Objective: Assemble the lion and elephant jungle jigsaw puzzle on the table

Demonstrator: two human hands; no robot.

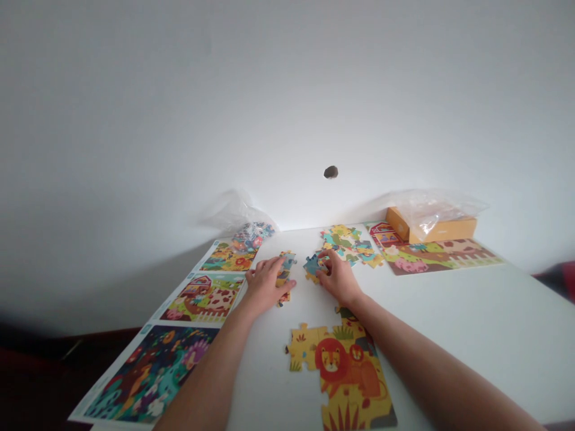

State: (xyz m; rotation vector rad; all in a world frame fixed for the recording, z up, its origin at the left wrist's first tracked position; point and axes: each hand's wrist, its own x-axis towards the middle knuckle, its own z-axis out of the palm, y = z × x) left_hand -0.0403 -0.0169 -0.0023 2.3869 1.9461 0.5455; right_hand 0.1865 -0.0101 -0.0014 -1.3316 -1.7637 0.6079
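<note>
My left hand (pixel 266 282) lies on a short strip of joined puzzle pieces (pixel 288 261), its thumb and index finger apart on top of them. Part of that strip is hidden under the fingers. A little to the right, my right hand (pixel 339 279) grips a blue and yellow puzzle piece (pixel 311 267) between thumb and fingers, just above or on the table. Nearer to me is a partly joined puzzle section (pixel 348 374) with a lion and a cub on yellow. Behind my right hand lies a pile of loose puzzle pieces (pixel 344 239).
On the left lies a reference sheet (pixel 155 326) with several pictures, a clear bag of pieces (pixel 251 234) on its far end. At the back right, an orange box (pixel 442 230) under clear plastic rests on a farm picture (pixel 431 257). A white wall (pixel 287 108) rises behind the table.
</note>
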